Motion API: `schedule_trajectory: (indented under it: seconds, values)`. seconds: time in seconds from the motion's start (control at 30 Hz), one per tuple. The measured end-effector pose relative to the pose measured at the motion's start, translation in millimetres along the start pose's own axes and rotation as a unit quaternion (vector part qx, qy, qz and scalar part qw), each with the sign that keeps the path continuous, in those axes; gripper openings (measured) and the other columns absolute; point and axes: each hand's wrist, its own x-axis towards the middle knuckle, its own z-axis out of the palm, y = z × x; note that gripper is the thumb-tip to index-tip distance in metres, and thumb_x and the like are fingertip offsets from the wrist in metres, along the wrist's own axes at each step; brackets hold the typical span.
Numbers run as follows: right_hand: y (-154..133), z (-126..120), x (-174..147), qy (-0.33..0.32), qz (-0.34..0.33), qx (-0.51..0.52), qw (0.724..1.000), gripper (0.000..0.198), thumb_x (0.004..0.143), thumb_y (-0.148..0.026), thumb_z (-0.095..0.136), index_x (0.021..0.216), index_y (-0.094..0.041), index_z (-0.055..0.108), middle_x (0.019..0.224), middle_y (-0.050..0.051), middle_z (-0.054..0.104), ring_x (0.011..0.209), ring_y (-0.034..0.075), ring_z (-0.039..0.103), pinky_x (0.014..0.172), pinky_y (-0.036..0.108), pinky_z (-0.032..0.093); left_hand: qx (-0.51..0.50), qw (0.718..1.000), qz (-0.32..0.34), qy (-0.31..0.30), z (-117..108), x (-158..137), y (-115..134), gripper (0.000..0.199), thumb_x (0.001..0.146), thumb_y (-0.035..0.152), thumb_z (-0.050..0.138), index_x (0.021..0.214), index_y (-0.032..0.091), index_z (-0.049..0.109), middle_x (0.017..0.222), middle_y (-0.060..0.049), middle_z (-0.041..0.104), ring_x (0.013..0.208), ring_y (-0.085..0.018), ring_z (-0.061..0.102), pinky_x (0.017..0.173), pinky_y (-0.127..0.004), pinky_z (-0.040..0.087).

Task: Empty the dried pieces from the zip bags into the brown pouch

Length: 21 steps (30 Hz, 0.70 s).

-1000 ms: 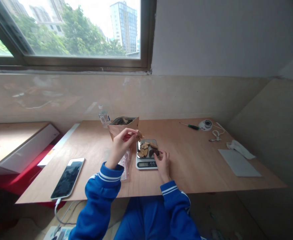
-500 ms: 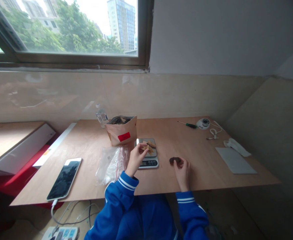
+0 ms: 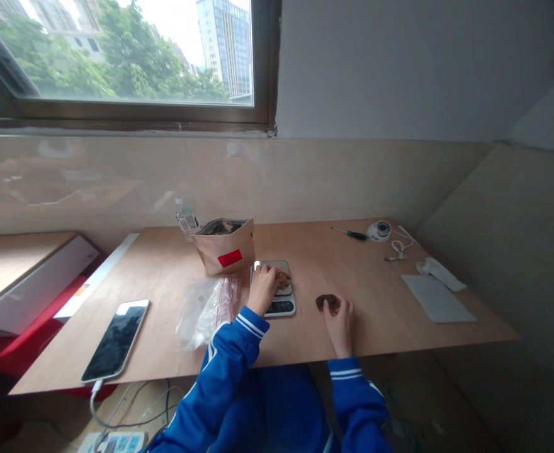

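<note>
My left hand (image 3: 264, 289) is over the small digital kitchen scale (image 3: 281, 307), its fingers bent and closed together; what they pinch, if anything, is hidden. Tan, dry-looking flakes (image 3: 283, 278) lie on the metal plate beside the fingertips. My right hand (image 3: 339, 318), low over the table to the right of the scale, pinches a dark brown lump (image 3: 325, 302) between thumb and fingers. Behind the scale on the left stands an open brown paper pouch (image 3: 225, 246) with a red label and dark contents. Clear zip bags (image 3: 206, 311) lie flat in front of the pouch.
A phone (image 3: 116, 340) with a charging cable lies at the table's left. Behind the pouch stands a water bottle (image 3: 187, 218). On the right are a green-handled screwdriver (image 3: 356, 236), a white dome camera (image 3: 379, 231), a cable, white sheets (image 3: 437, 298) and a crumpled white wrapper (image 3: 442, 274).
My left hand has shifted slightly forward over the scale plate, its fingers now turned down. The right hand keeps its hold on the dark lump. The whole view has shifted a little.
</note>
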Motion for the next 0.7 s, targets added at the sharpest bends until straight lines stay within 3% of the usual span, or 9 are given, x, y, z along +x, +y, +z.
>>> schedule_trajectory:
  seconds: [0.17, 0.53, 0.7]
  values:
    - [-0.9, -0.4, -0.2, -0.004, 0.004, 0.003, 1.0, 0.043, 0.085, -0.052, 0.047, 0.102, -0.014, 0.057, 0.097, 0.013, 0.052, 0.075, 0.022, 0.055, 0.07, 0.041, 0.05, 0.059, 0.998, 0.013, 0.016, -13.4, -4.8, -3.3, 0.02, 0.085, 0.02, 0.052, 0.103, 0.019, 0.059, 0.107, -0.009, 0.057, 0.098, -0.025, 0.052, 0.086, -0.039, 0.043]
    - [-1.9, -1.4, 0.9, -0.008, 0.007, -0.002, 1.0, 0.045, 0.084, -0.053, 0.046, 0.101, -0.014, 0.057, 0.098, 0.014, 0.052, 0.074, 0.023, 0.054, 0.071, 0.041, 0.05, -0.104, 0.973, -0.061, 0.197, -88.1, -44.1, -41.2, 0.019, 0.087, 0.02, 0.043, 0.088, 0.021, 0.061, 0.091, -0.005, 0.061, 0.091, -0.02, 0.056, 0.083, -0.035, 0.047]
    - [-1.1, -0.7, 0.1, -0.007, 0.013, 0.002, 1.0, 0.044, 0.083, -0.053, 0.047, 0.101, -0.013, 0.056, 0.099, 0.015, 0.051, 0.074, 0.023, 0.055, 0.071, 0.041, 0.05, -0.108, 0.97, -0.097, 0.193, -92.7, -63.8, -52.1, 0.018, 0.086, 0.02, 0.043, 0.087, 0.021, 0.061, 0.09, -0.004, 0.063, 0.089, -0.019, 0.058, 0.081, -0.034, 0.047]
